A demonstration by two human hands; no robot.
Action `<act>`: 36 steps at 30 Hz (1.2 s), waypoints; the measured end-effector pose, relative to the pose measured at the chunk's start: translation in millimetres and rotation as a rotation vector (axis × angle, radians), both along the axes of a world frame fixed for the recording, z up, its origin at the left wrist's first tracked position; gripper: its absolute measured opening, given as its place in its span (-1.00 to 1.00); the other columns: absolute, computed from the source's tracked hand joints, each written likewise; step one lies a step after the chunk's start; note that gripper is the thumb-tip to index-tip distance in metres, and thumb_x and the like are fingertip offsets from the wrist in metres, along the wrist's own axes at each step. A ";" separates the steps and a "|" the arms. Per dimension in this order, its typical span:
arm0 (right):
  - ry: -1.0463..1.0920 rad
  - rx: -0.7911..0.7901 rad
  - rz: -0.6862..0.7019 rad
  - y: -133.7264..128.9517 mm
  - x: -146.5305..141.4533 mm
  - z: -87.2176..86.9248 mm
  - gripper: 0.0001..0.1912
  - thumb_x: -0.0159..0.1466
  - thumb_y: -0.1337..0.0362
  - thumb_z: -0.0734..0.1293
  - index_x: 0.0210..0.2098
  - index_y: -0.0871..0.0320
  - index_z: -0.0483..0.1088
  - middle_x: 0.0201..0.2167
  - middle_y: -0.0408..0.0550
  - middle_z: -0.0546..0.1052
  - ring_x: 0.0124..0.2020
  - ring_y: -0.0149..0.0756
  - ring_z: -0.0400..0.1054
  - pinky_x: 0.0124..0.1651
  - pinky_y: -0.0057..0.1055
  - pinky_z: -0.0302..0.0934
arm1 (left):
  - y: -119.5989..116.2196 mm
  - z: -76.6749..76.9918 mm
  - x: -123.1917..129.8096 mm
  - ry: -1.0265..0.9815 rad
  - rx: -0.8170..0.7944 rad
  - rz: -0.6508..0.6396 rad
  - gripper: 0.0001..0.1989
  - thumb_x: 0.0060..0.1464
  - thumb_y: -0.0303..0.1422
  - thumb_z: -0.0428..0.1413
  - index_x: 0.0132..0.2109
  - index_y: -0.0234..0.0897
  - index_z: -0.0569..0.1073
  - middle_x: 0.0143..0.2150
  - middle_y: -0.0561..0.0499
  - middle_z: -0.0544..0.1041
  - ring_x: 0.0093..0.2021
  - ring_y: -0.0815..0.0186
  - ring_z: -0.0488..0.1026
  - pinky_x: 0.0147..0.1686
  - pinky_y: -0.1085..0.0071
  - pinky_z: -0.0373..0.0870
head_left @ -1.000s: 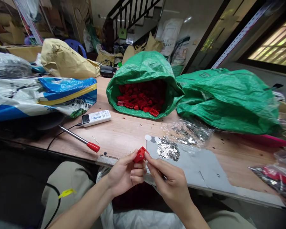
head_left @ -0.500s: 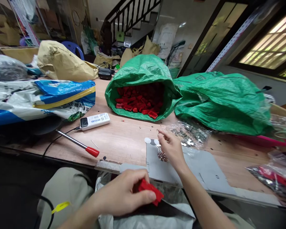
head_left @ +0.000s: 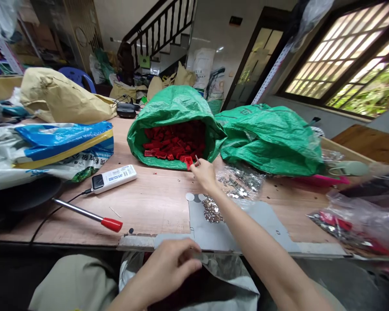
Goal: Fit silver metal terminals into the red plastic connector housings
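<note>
My right hand (head_left: 205, 175) reaches to the mouth of the green woven sack (head_left: 178, 99). It pinches a small red plastic piece (head_left: 188, 162) at the sack's lower rim. A thin metallic bit shows by the fingers, too small to name. Many similar red pieces (head_left: 170, 142) fill the sack. Down at the table's front edge, my left hand (head_left: 167, 265) hangs over an open pale bag (head_left: 243, 289) in my lap. Its fingers are loosely curled, thumb and forefinger apart, with nothing visible between them. Small shiny metal parts (head_left: 213, 210) lie heaped on a grey sheet (head_left: 246, 235), beneath my right forearm.
A metal lever with a red grip (head_left: 112, 224) juts over the table at left, near a white device (head_left: 115, 178) on a cable. A blue-and-white sack (head_left: 68, 142) lies behind. Clear plastic with metal parts (head_left: 241, 181) and a second green sack (head_left: 272, 138) are at right.
My right hand has moved from above the metal parts to the sack's mouth and taken a red piece. The red piece has left my left hand. The view has shifted to the right.
</note>
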State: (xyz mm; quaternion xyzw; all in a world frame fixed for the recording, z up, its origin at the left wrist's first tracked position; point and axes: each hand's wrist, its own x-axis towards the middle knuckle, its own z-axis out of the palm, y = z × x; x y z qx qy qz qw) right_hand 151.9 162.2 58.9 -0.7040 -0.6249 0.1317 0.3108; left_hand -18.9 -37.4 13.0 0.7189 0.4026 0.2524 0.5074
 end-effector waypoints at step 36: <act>0.542 -0.073 0.401 -137.5 16.0 10.5 -0.71 0.19 0.01 0.49 -0.40 0.10 0.49 -0.37 -0.03 0.56 -0.39 -0.21 0.37 -0.37 -0.34 0.23 | 16.2 -12.3 -3.2 -0.494 0.209 0.657 -0.69 0.06 -0.31 0.34 -0.05 -0.21 0.50 -0.10 -0.01 0.62 -0.08 0.28 0.61 -0.08 0.41 0.60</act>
